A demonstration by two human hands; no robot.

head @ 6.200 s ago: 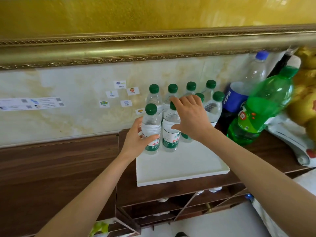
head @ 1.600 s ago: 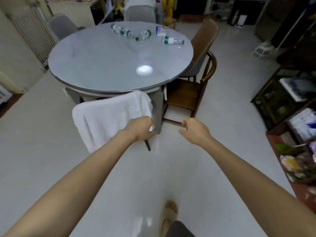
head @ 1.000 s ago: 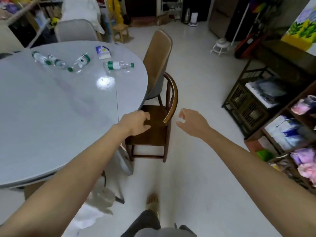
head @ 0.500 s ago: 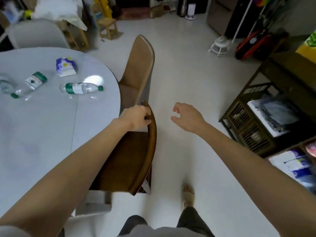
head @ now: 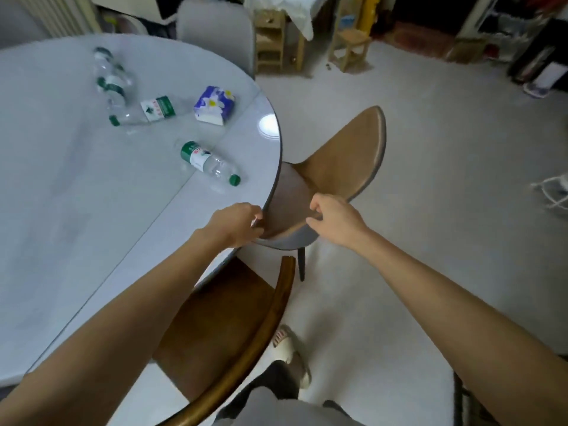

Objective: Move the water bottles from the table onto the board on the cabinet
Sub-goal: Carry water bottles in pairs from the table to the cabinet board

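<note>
The round grey table (head: 76, 210) fills the left half of the head view, its curved edge running down the middle of the frame. Two chairs stand against that edge: a tan upholstered chair (head: 347, 161) with its seat partly under the tabletop, and nearer the camera a wooden chair (head: 227, 321) with a curved back rail. Both forearms extend forward over the wooden chair. The left hand (head: 235, 224) is over the table edge with fingers curled inward and holding nothing. The right hand (head: 333, 218) is beside the tan chair's seat with fingers loosely curled, also holding nothing; whether it touches the seat cannot be told. Four water bottles lie on their sides on the tabletop, well apart from both hands: the nearest bottle (head: 209, 162) close to the table edge, a second bottle (head: 144, 112) farther in, and two more bottles (head: 110, 75) clustered behind it, blurred. A blue-and-white tissue pack (head: 213, 104) lies just beside the second bottle. One slippered foot (head: 290, 352) shows on the pale floor.
</note>
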